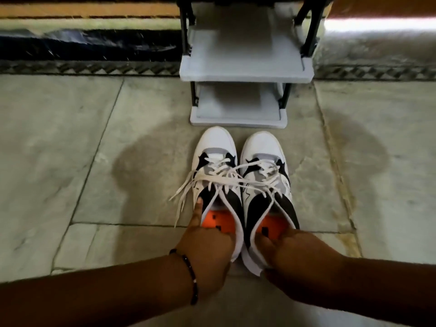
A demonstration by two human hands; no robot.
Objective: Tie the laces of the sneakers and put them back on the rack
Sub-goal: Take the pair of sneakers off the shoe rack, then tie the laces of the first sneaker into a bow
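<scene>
On the grey stone-tiled floor [70, 161], just in front of the small grey rack with black posts [245, 67], stand the two white-and-black leather sneakers with orange insoles — the left sneaker [215, 161] and the right sneaker [265, 166] — side by side, toes toward the rack. My left hand [207, 253] is closed on the heel collar of the left one, with the fingers inside and the thumb lying along its outer side. My right hand [290, 253] grips the heel collar of the right one in the same way. The white flat laces [226, 180] are loose; they lie crossed over both shoes, and some ends hang down to the left. I judge that the tying is not yet begun — I am only holding the pair in position. For the next move I must free my hands, separate the tangled ends, and find which two belong to one shoe. Both shelves of the rack look free.
</scene>
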